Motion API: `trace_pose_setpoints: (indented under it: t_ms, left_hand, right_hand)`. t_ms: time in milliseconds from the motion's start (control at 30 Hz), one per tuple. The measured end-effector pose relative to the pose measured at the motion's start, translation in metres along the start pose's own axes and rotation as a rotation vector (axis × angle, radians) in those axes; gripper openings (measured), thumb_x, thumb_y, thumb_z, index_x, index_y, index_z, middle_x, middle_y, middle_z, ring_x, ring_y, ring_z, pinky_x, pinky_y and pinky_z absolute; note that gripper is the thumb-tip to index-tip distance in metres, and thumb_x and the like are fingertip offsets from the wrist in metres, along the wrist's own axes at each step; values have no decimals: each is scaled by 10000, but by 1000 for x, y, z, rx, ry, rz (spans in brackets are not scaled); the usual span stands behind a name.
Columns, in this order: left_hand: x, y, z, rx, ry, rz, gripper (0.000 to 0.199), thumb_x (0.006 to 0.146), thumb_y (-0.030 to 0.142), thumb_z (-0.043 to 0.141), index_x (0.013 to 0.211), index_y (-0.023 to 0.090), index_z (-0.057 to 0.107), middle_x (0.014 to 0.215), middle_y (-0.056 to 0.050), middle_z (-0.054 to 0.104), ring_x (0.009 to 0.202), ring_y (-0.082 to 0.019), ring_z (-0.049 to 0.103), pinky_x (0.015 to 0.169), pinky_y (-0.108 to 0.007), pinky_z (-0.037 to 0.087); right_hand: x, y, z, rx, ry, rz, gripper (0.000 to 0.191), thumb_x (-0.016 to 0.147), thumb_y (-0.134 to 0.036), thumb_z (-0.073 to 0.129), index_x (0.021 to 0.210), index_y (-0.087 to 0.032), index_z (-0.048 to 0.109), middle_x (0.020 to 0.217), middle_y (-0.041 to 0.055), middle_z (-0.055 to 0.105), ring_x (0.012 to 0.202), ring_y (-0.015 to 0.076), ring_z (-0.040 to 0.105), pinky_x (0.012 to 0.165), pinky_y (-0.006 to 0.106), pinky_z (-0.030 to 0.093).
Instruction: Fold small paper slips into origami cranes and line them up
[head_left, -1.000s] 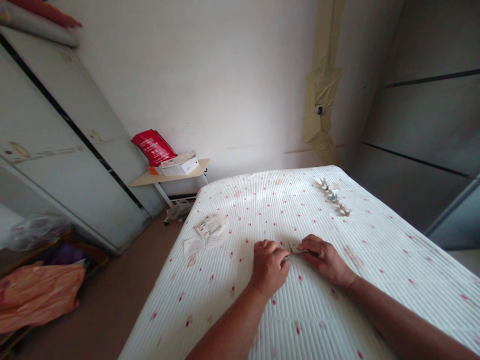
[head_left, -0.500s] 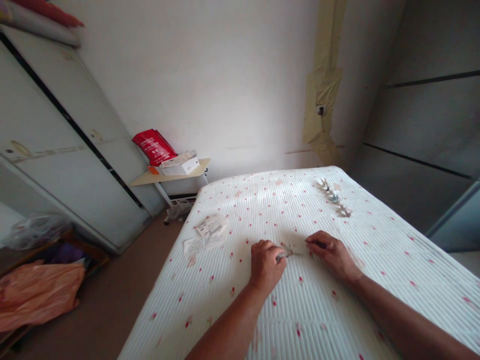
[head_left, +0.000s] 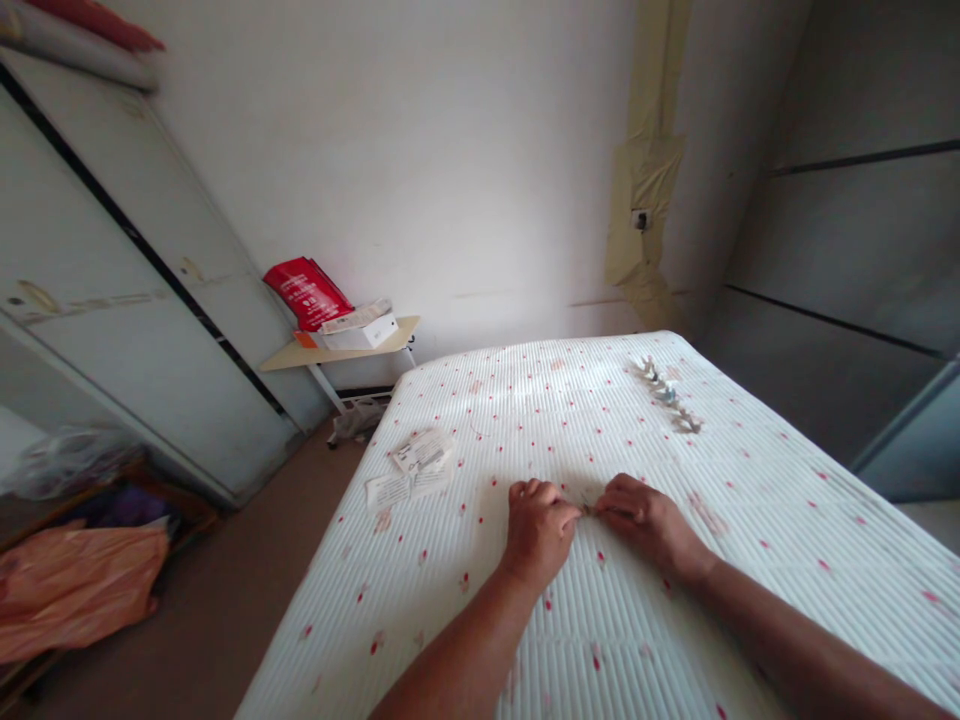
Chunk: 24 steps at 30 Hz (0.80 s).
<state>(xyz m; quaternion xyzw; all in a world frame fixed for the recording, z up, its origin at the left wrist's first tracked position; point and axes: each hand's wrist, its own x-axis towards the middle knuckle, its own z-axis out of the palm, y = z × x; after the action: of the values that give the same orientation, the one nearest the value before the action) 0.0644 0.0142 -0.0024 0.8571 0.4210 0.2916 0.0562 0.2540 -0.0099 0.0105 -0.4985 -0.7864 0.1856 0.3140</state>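
My left hand [head_left: 540, 528] is closed in a pinch, low over the quilted mattress cover [head_left: 450, 600] with red dots. From its fingertips juts a small thin greyish-brown piece [head_left: 587, 510], too small and too covered to name. My right hand [head_left: 646, 522] faces it from the other side, thumb and fingers pinched together at that piece's right end. Whether the right fingers hold a separate part is hidden. Beyond the right hand, several small pale and bluish pieces [head_left: 666, 396] stand in a slanting row on the cover.
Printed paper slips [head_left: 422, 468] lie on the bed to the left. Past its far left corner, a small table [head_left: 409, 328] carries a red bag [head_left: 307, 292] and a white box [head_left: 367, 332]. Cabinets [head_left: 142, 270] line the left, with an orange bag [head_left: 82, 585] below.
My right hand has moved left and slightly down, and its fingertips now meet the small piece at my left hand. The left hand has shifted slightly right. The row of pieces is unchanged.
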Motion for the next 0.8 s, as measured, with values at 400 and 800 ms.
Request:
trace_pose_setpoints:
  t_ms: [400,800]
  left_hand:
    - [-1,4,0,206,-51,98,190,829,206,500,749,251,666,717,-31,535,801,-185,438,769,-379,292]
    - [8,0,4,-17,-68,-165,88,734,237,622,761,290,687,798,6,610,865,-175,498,774,-338,312]
  right_hand:
    - [-1,-5,1,-449,-73,-248,290,909,-243,396,783,-178,649,746,51,553,696,138,517,586,229,394]
    - [-1,-2,0,-494,-127,-284,235,904,-227,418,872,-183,646,773,44,546,712,142,503,592,240,382]
